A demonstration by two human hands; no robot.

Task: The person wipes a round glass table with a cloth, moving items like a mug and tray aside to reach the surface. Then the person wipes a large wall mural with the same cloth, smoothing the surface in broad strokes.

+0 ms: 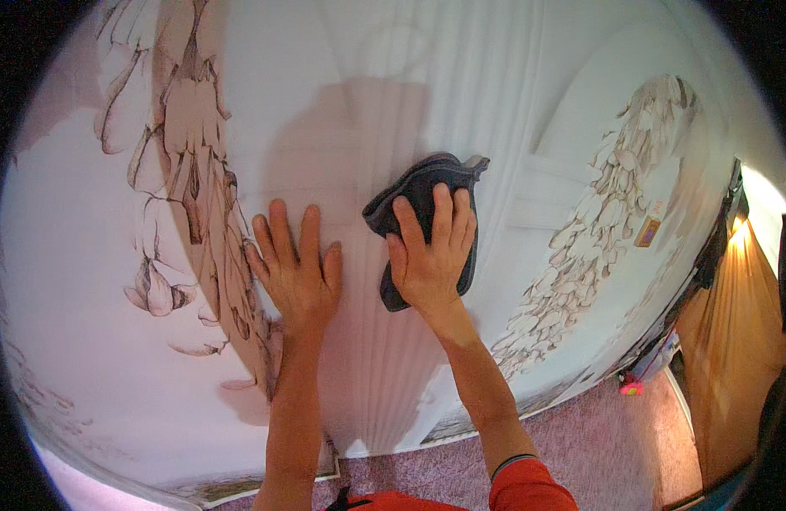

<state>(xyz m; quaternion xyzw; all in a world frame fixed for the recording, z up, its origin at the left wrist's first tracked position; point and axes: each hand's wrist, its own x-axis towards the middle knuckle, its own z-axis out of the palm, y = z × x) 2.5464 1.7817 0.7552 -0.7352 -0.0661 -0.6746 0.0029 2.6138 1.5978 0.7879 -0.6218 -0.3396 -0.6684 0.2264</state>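
Note:
My right hand (433, 260) presses a folded dark grey cloth (420, 183) against a white wall panel (303, 51). Its fingers lie over the cloth, whose upper fold and lower edge stick out past the hand. To its left, my left hand (301, 281) is open with fingers spread, flat against or just off the panel, and holds nothing. Beside that hand, a printed pattern of pale petals (192, 128) and a tan band run down the surface. Molded vertical ridges (486, 94) pass behind the cloth.
A second printed petal pattern (580, 230) curves down on the right, with a small gold plate (647, 232) near it. Orange-brown fabric (734, 341) hangs at the far right. Below are a pinkish carpet (589, 439) and a small bright pink object (631, 388).

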